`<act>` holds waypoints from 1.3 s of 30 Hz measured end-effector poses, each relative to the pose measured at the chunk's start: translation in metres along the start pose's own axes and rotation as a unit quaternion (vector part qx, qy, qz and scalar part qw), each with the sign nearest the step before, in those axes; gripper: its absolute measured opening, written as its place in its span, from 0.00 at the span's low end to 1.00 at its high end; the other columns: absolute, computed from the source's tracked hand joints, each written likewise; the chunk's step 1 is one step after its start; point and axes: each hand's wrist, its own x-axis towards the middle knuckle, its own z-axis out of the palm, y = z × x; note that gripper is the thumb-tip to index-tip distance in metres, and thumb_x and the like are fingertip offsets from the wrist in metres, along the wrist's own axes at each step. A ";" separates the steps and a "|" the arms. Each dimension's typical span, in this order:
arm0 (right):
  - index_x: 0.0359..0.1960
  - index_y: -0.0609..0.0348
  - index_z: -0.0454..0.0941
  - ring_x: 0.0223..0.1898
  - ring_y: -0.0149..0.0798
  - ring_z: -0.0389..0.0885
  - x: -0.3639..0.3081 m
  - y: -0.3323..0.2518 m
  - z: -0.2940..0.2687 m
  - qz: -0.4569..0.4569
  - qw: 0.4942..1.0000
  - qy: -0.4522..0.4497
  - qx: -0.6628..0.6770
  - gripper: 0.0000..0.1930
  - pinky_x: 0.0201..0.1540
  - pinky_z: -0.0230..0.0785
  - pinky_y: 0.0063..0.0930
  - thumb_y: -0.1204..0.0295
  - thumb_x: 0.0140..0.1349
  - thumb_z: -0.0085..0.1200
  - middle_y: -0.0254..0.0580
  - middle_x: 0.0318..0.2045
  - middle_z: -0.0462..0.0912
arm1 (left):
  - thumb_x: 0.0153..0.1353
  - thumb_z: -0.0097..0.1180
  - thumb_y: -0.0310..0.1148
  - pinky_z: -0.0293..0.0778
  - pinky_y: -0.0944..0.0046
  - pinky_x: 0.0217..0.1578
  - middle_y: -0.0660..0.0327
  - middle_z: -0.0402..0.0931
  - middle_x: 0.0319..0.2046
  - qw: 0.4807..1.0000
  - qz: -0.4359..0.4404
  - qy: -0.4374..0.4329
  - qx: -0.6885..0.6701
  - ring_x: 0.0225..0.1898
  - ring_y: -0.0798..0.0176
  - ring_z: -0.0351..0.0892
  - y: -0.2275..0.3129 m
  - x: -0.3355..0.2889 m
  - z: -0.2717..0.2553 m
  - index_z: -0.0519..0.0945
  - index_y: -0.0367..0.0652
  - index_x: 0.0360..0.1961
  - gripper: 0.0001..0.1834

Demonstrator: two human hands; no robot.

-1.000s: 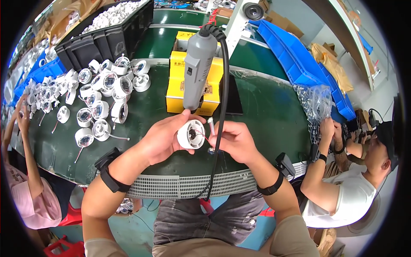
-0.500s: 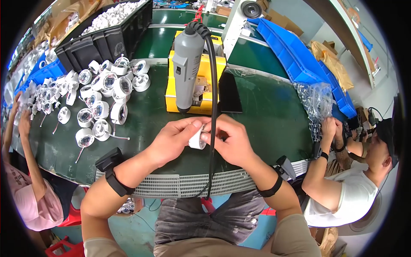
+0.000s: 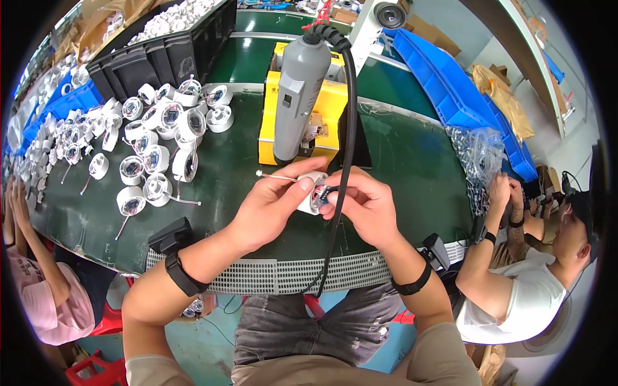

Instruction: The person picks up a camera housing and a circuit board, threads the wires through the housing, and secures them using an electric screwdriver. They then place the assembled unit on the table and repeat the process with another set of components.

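Head view. Both hands meet above the near edge of the green table (image 3: 412, 186), just in front of the person's body. The left hand (image 3: 270, 206) has its fingers closed around a small white round housing (image 3: 308, 193), pinching a thin white wire (image 3: 277, 177) that sticks out leftward from it; the right hand (image 3: 364, 209) is closed on the housing's other side, fingertips pressed at the dark insert on its open face. The work appears to be seating or adjusting that insert, and it would go best with the left hand holding the housing still and square to the eye while the right works with fingertip pressure only, the wire kept clear of the opening. A grey electric screwdriver (image 3: 297, 90) hangs upright directly behind the hands, and its black cable (image 3: 347, 128) drops past the right fingers toward the near edge, so it crowds the hands and may snag them. Behind the driver stands a yellow box (image 3: 331, 109) near the table's middle. A heap of similar white housings (image 3: 161, 135) with trailing wires covers the left half of the table, with a black crate (image 3: 154, 55) at the far left corner. Blue bins (image 3: 444, 83) line the far right edge, beside a clear bag of small parts (image 3: 479, 154). A co-worker's hands (image 3: 508, 193) work at the right edge; another person's arm (image 3: 19, 212) shows at the left edge.
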 end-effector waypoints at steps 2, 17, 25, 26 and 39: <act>0.41 0.68 0.78 0.29 0.32 0.83 0.001 0.001 0.002 -0.040 0.999 -0.008 -0.020 0.07 0.30 0.78 0.22 0.82 0.61 0.55 0.41 0.35 0.78 | 0.72 0.44 0.36 0.67 0.69 0.53 0.62 0.74 0.50 0.999 -0.014 -0.033 -0.010 0.51 0.72 0.71 -0.002 -0.001 0.000 0.67 0.37 0.62 0.21; 0.40 0.64 0.78 0.39 0.31 0.82 0.003 0.013 0.013 -0.050 0.995 0.081 -0.029 0.11 0.37 0.77 0.20 0.80 0.55 0.62 0.39 0.39 0.77 | 0.73 0.39 0.36 0.63 0.70 0.57 0.61 0.68 0.56 0.999 0.010 -0.037 -0.030 0.56 0.70 0.67 -0.005 -0.005 0.014 0.56 0.41 0.68 0.25; 0.46 0.66 0.74 0.39 0.33 0.79 0.026 0.005 0.015 -0.231 0.911 0.160 -0.304 0.16 0.42 0.74 0.25 0.78 0.55 0.62 0.41 0.39 0.77 | 0.67 0.47 0.26 0.84 0.64 0.40 0.56 0.72 0.49 0.991 -0.125 0.021 0.049 0.46 0.66 0.77 -0.004 0.004 -0.005 0.66 0.32 0.59 0.20; 0.51 0.65 0.70 0.42 0.34 0.79 0.033 0.003 0.022 -0.214 0.912 0.153 -0.314 0.23 0.43 0.74 0.28 0.77 0.53 0.63 0.45 0.42 0.78 | 0.67 0.47 0.26 0.84 0.64 0.41 0.55 0.72 0.49 0.987 -0.140 0.046 0.058 0.46 0.65 0.77 -0.006 0.003 -0.007 0.65 0.32 0.59 0.20; 0.64 0.65 0.50 0.17 0.33 0.70 0.112 -0.021 0.055 -0.272 0.936 0.220 -0.033 0.27 0.24 0.67 0.26 0.75 0.65 0.43 0.40 0.18 0.70 | 0.67 0.46 0.27 0.83 0.63 0.39 0.57 0.73 0.43 0.969 -0.207 0.110 0.081 0.37 0.62 0.81 0.001 0.010 -0.014 0.68 0.34 0.53 0.14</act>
